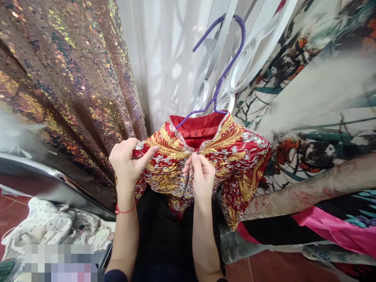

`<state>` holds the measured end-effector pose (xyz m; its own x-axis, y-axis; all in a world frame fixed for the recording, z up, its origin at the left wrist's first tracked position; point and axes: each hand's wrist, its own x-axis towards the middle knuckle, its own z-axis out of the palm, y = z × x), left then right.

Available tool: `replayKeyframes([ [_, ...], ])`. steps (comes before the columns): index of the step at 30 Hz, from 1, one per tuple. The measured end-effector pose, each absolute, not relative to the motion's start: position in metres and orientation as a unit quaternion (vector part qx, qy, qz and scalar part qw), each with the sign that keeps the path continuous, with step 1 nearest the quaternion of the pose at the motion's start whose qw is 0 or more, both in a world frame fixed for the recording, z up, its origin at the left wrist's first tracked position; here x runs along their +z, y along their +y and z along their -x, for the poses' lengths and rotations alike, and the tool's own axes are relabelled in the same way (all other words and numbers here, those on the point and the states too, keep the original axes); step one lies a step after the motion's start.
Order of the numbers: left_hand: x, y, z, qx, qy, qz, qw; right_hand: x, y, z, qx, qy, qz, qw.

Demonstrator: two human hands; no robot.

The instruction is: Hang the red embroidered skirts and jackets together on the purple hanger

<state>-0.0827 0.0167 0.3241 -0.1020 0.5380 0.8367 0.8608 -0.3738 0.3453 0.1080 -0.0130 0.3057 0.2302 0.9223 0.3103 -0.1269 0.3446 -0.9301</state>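
A red jacket with gold and silver embroidery hangs on a purple hanger in front of me. Its stand collar is at the top, and a red label marked S shows inside. My left hand is closed around the jacket's shoulder on the left side, thumb lying over the embroidery. At the front opening just below the collar, my right hand pinches the jacket's edge between thumb and fingers. Whether a fastener is in that pinch, I cannot make out.
Gold sequined fabric hangs at the left. A white openwork frame stands behind the hanger. Flower-printed fabric fills the right side. Spotted white cloth lies at the lower left, near a shiny dark panel.
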Motion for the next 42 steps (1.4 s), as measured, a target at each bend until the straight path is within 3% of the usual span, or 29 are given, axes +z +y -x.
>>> replayKeyframes([
  [13, 0.304, 0.012, 0.062, -0.574, -0.507, 0.629, 0.133, 0.233, -0.031, -0.115, 0.397, -0.478, 0.496, 0.607],
  [19, 0.249, -0.028, 0.012, -0.650, -0.544, 0.529, 0.032, 0.192, -0.044, -0.107, 0.417, -0.479, 0.526, 0.565],
  [24, 0.189, -0.039, -0.009, -0.556, -0.557, 0.601, -0.142, 0.170, -0.043, -0.116, 0.462, -0.513, 0.538, 0.483],
  [28, 0.164, -0.039, -0.014, -0.525, -0.603, 0.560, -0.216, 0.163, -0.040, -0.125, 0.490, -0.512, 0.537, 0.457],
  [36, 0.140, -0.034, -0.008, -0.478, -0.635, 0.551, -0.253, 0.121, -0.026, -0.116, 0.559, -0.470, 0.562, 0.387],
  [42, 0.118, -0.031, -0.001, -0.369, -0.728, 0.527, -0.238, 0.092, -0.019, -0.104, 0.628, -0.420, 0.569, 0.324],
])
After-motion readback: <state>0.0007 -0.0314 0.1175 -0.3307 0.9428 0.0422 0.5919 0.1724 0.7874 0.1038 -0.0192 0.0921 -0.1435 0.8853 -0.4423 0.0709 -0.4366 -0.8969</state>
